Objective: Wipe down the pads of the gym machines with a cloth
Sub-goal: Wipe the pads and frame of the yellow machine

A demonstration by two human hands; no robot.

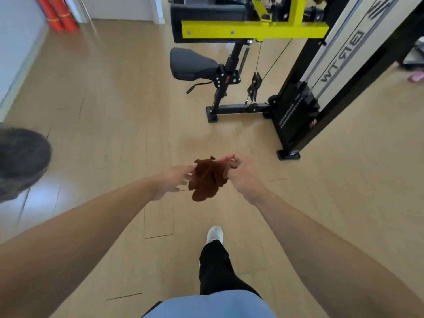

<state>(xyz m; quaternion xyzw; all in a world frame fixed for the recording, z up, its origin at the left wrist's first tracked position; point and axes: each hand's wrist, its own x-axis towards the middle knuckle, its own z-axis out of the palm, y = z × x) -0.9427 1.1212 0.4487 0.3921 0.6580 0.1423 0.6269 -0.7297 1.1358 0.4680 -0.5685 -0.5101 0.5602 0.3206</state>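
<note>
A crumpled brown cloth (205, 180) hangs in the air above the wooden floor, pinched at its top by my right hand (241, 175). My left hand (173, 180) is just to its left with fingers spread, fingertips touching or nearly touching the cloth. Ahead stands a black and yellow gym machine with a black padded seat (192, 64) and a long black pad (206, 14) above it. Both pads are well beyond my hands.
The machine's black base bar (238, 110) and weight stack (296, 111) stand on the floor ahead right. A dark rounded object (20, 157) is at the left edge. Red rolls (59, 13) lean at the back-left wall. My foot in a white shoe (214, 234) is below.
</note>
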